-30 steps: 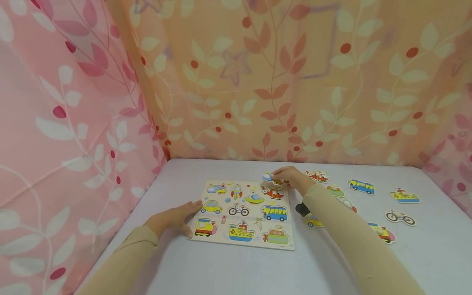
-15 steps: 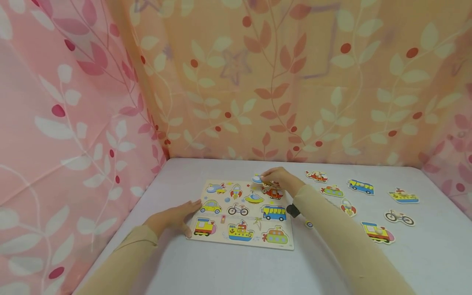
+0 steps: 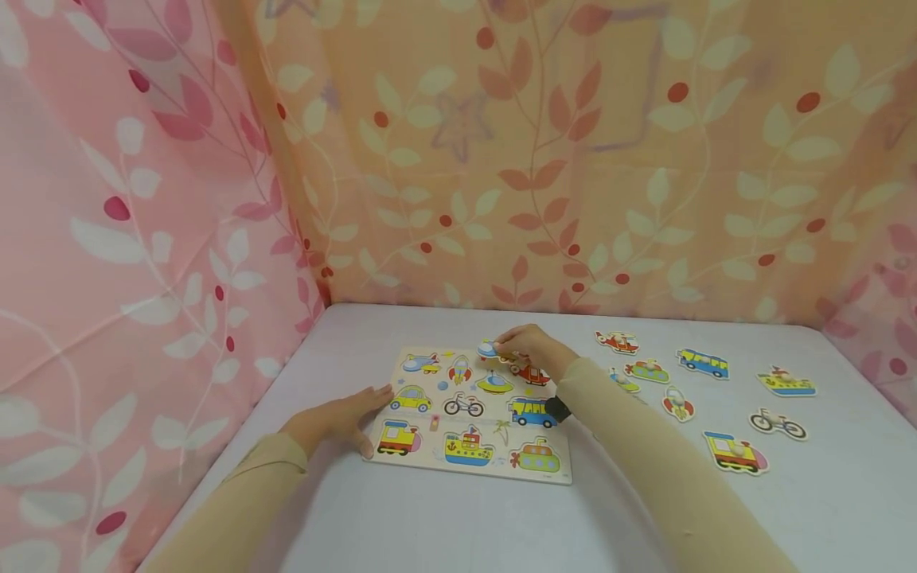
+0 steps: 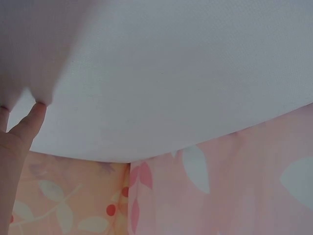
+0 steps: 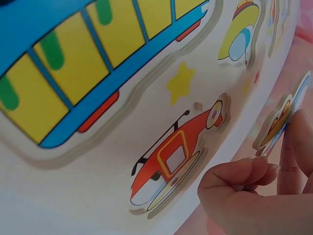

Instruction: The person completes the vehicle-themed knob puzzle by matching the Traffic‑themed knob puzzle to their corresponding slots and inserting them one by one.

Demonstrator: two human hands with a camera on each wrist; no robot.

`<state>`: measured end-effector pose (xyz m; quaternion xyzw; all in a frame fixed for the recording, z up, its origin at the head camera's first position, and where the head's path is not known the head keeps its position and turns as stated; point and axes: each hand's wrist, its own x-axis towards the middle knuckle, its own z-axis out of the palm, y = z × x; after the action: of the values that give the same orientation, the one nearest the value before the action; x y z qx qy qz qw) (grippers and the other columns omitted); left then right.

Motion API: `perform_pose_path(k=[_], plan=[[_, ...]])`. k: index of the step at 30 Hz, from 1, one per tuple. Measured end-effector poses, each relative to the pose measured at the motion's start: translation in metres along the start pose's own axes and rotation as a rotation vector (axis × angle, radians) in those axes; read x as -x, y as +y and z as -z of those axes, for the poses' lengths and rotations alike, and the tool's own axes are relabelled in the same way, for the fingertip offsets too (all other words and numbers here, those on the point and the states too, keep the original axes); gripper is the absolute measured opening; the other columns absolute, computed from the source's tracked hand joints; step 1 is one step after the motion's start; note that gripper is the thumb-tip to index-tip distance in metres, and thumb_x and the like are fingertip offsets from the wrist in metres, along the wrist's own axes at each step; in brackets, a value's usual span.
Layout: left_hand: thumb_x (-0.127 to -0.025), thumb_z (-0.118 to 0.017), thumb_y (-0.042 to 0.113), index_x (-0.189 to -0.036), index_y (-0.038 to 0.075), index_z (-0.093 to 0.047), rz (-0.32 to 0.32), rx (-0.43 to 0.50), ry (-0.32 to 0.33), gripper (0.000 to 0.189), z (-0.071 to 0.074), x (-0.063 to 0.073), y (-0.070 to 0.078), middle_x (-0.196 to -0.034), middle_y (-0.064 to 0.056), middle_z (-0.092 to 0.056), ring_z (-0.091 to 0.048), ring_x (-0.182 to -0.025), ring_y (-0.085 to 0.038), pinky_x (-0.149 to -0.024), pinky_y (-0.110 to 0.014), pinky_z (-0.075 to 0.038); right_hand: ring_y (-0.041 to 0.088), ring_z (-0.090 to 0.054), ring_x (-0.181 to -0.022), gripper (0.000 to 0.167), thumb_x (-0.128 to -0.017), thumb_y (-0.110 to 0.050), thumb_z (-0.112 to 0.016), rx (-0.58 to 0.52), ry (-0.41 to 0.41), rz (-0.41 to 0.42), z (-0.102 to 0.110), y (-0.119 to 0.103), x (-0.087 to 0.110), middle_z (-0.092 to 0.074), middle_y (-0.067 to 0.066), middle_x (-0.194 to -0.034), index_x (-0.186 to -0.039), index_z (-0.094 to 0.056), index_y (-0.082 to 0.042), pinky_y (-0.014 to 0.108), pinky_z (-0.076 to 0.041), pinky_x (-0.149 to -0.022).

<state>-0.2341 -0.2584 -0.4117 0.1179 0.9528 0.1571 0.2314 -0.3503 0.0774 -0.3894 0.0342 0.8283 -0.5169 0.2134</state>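
A wooden puzzle board [image 3: 437, 473] with pictured vehicle recesses lies on the table. My left hand [image 3: 340, 418] rests at its left edge, fingers and thumb spread along the side; in the left wrist view only part of that hand [image 4: 22, 132] shows. Over the board's top edge, my right hand [image 3: 533, 344] pinches an airplane puzzle piece [image 3: 487, 349]. The right wrist view shows this airplane piece [image 5: 277, 125] tilted between thumb and fingers, raised off the board. Below it are the board's helicopter recess [image 3: 532, 375] and, to the left, its airplane recess [image 3: 421, 364].
Right of the board lie several loose pieces: helicopter [image 3: 618, 343], bus [image 3: 703, 363], submarine [image 3: 648, 371], rocket [image 3: 677, 404], ship [image 3: 786, 381], bicycle [image 3: 778, 424], train [image 3: 735, 453] and a flying saucer [image 3: 625, 380]. The right sleeve [image 3: 645, 454] crosses the table. Patterned curtains [image 3: 458, 159] stand behind and left.
My right hand has moved left along the board's top edge with the airplane piece. More loose pieces show beside the right sleeve. The left hand stays at the board's edge.
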Motion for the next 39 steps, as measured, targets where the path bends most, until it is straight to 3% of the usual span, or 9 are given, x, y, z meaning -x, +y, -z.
perform_pose_path(k=[6,8,11,13,15,27,30,36,39], plan=[[-0.070,-0.086,0.029,-0.155,0.018,-0.027,-0.002,-0.001,0.002,0.104,0.001,0.001,0.001,-0.161,-0.006,-0.020,-0.011,-0.147,-0.033,-0.114,-0.057,-0.017,0.018,-0.032,-0.053,0.035,-0.093,-0.018,-0.067,-0.007,-0.025,0.027,-0.007,-0.003,-0.002,-0.059,0.006,-0.091,-0.125,-0.064,-0.005,0.028,-0.032,-0.059],[-0.070,-0.086,0.029,-0.155,0.019,-0.027,0.000,-0.001,0.000,0.105,0.000,0.001,0.001,-0.161,-0.006,-0.020,-0.010,-0.147,-0.033,-0.114,-0.057,-0.017,0.018,-0.040,-0.058,0.034,-0.092,-0.019,-0.068,0.002,-0.010,0.012,-0.010,-0.003,-0.003,-0.060,0.007,-0.095,-0.124,-0.066,-0.006,0.028,-0.035,-0.062],[-0.070,-0.086,0.029,-0.155,0.019,-0.026,-0.001,-0.002,-0.003,0.105,0.001,0.001,0.003,-0.161,-0.006,-0.019,-0.010,-0.148,-0.033,-0.114,-0.057,-0.017,0.022,-0.051,-0.079,0.031,-0.090,-0.019,-0.071,0.006,0.024,-0.031,-0.015,-0.004,-0.010,-0.063,0.009,-0.106,-0.120,-0.069,-0.009,0.031,-0.041,-0.071],[-0.069,-0.086,0.030,-0.155,0.019,-0.027,0.001,0.003,-0.002,0.105,0.001,0.001,0.004,-0.161,-0.006,-0.019,-0.010,-0.148,-0.032,-0.114,-0.057,-0.017,0.025,-0.052,-0.094,0.031,-0.090,-0.018,-0.071,-0.002,0.022,-0.030,-0.017,-0.004,-0.012,-0.062,0.011,-0.114,-0.119,-0.069,-0.008,0.033,-0.043,-0.077],[-0.069,-0.086,0.029,-0.155,0.019,-0.027,0.001,0.009,-0.002,0.105,0.001,0.002,0.005,-0.161,-0.005,-0.019,-0.010,-0.148,-0.032,-0.114,-0.057,-0.016,0.027,-0.050,-0.100,0.030,-0.090,-0.019,-0.071,0.001,0.018,-0.029,-0.019,-0.003,-0.014,-0.061,0.011,-0.117,-0.118,-0.069,-0.009,0.035,-0.043,-0.080],[-0.068,-0.087,0.031,-0.155,0.020,-0.027,-0.001,0.009,0.000,0.107,0.000,0.000,-0.001,-0.161,-0.005,-0.020,-0.010,-0.148,-0.032,-0.114,-0.058,-0.017,0.025,-0.051,-0.095,0.025,-0.087,-0.015,-0.074,-0.033,0.022,0.011,-0.038,-0.007,-0.022,-0.064,0.008,-0.110,-0.111,-0.072,-0.008,0.036,-0.042,-0.083],[-0.068,-0.087,0.031,-0.155,0.019,-0.027,-0.008,0.003,-0.001,0.106,0.000,0.000,-0.001,-0.161,-0.005,-0.020,-0.010,-0.147,-0.033,-0.113,-0.059,-0.017,0.023,-0.052,-0.095,0.022,-0.087,-0.013,-0.074,-0.047,0.035,0.029,-0.043,-0.008,-0.024,-0.066,0.007,-0.108,-0.108,-0.073,-0.007,0.032,-0.042,-0.079],[-0.068,-0.087,0.031,-0.155,0.019,-0.028,-0.007,-0.006,0.004,0.105,0.000,-0.001,-0.001,-0.161,-0.003,-0.020,-0.011,-0.147,-0.032,-0.114,-0.057,-0.018,0.017,-0.047,-0.079,0.021,-0.087,-0.011,-0.074,-0.075,0.040,0.055,-0.052,-0.012,-0.023,-0.065,0.006,-0.101,-0.107,-0.073,-0.004,0.025,-0.035,-0.059],[-0.068,-0.087,0.032,-0.154,0.020,-0.029,-0.006,-0.010,0.003,0.105,0.000,-0.001,0.000,-0.161,0.001,-0.019,-0.011,-0.148,-0.031,-0.114,-0.056,-0.017,0.017,-0.047,-0.078,0.021,-0.087,-0.010,-0.073,-0.102,0.026,0.054,-0.057,-0.015,-0.021,-0.065,0.007,-0.103,-0.107,-0.072,-0.003,0.025,-0.035,-0.060]])
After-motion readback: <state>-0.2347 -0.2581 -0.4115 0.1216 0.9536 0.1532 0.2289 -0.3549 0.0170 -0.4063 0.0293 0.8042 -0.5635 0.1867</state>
